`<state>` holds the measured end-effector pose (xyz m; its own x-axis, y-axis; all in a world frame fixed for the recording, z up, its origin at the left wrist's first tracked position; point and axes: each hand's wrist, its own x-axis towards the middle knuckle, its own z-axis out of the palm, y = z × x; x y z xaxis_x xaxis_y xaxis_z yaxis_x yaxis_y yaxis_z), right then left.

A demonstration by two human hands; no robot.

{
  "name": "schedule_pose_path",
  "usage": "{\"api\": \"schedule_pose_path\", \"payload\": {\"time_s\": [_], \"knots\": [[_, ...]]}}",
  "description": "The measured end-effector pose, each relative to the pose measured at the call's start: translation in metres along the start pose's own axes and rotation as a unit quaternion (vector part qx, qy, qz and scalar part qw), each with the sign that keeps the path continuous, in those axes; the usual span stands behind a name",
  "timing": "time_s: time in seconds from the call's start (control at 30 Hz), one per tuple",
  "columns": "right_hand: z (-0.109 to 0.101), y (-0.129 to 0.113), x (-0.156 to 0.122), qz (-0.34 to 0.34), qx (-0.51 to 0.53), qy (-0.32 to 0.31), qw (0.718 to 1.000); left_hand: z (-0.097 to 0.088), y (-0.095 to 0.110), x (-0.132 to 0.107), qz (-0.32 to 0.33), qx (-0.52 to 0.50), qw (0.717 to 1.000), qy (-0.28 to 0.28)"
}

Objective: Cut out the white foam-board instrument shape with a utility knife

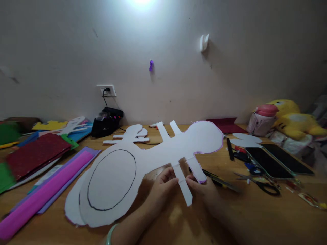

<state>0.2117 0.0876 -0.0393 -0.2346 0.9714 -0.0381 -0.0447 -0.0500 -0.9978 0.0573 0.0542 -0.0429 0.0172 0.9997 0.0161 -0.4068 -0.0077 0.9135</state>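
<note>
A large white paper cutout (153, 153) shaped like an insect lies across the wooden table (255, 217), with a black-outlined oval at its left end and thin leg strips. My left hand (160, 189) pinches the near edge of the cutout by a leg strip. My right hand (204, 190) is closed on the strip next to it, thumb on top. Both hands are at the cutout's middle, near the table's front.
Scissors (260, 182), a craft knife (219, 180) and two dark phones (278, 160) lie to the right. A pink roll (43, 192), red and green sheets (35, 153) lie left. A smaller cutout (133, 134), a black pouch (106, 122) and a yellow plush (296, 119) stand by the wall.
</note>
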Motion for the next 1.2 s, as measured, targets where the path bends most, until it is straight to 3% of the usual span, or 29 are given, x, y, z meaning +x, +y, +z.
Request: {"api": "schedule_pose_path", "payload": {"time_s": [0.3,0.5,0.73,0.87,0.93,1.1,1.2], "knots": [[-0.007,0.009,0.009,-0.039,-0.119,-0.004,0.992,-0.003,0.011,0.003,0.031,0.029,0.997,0.058],[-0.025,0.005,0.012,-0.142,-0.274,0.0,0.951,-0.009,0.019,0.011,0.064,0.048,0.99,0.113],[-0.032,0.001,0.014,-0.153,-0.353,0.009,0.923,-0.016,0.019,0.015,0.082,0.065,0.983,0.15],[-0.034,0.001,0.014,-0.215,-0.354,-0.015,0.91,-0.022,0.024,0.016,0.091,0.071,0.98,0.162],[-0.032,0.004,0.014,-0.197,-0.32,-0.021,0.926,-0.023,0.026,0.016,0.089,0.07,0.981,0.16],[-0.022,0.01,0.018,-0.07,-0.187,0.009,0.98,-0.022,0.025,0.013,0.088,0.06,0.983,0.15],[-0.015,0.006,0.018,-0.021,-0.082,-0.031,0.996,-0.019,0.02,0.009,0.069,0.054,0.987,0.131]]}}
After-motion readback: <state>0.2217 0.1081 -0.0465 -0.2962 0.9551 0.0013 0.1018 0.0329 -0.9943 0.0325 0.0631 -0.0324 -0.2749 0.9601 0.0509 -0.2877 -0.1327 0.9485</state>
